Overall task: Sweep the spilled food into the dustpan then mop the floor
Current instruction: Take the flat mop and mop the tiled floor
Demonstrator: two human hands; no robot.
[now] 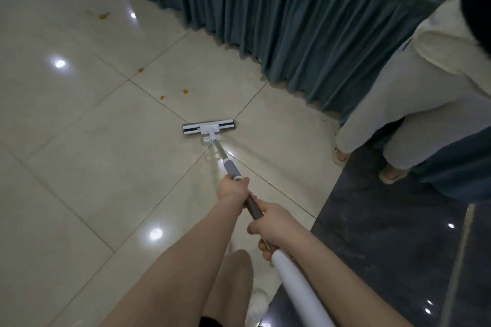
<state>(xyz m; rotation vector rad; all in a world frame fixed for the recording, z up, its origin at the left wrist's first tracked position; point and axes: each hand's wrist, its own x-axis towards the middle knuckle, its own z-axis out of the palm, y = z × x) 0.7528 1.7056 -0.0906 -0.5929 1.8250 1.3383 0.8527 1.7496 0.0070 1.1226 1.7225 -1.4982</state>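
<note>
A flat mop head (208, 128), white and dark, lies on the pale tiled floor (79, 141) ahead of me. Its handle (225, 159) runs back toward me, grey in the middle and white near my body. My left hand (232, 188) grips the handle further down, and my right hand (271, 225) grips it closer to me. Small yellow-brown food spots lie beyond the mop head: one (185, 91), another (161, 97), a third (140, 70), and a larger smear (104, 15) far left. No dustpan is in view.
A long blue-grey curtain (279, 21) hangs along the far side down to the floor. A person in pale trousers and slippers (393, 125) stands at the right. Dark tiles (385, 247) cover the floor at the lower right. My own leg and white shoe (256, 302) are below.
</note>
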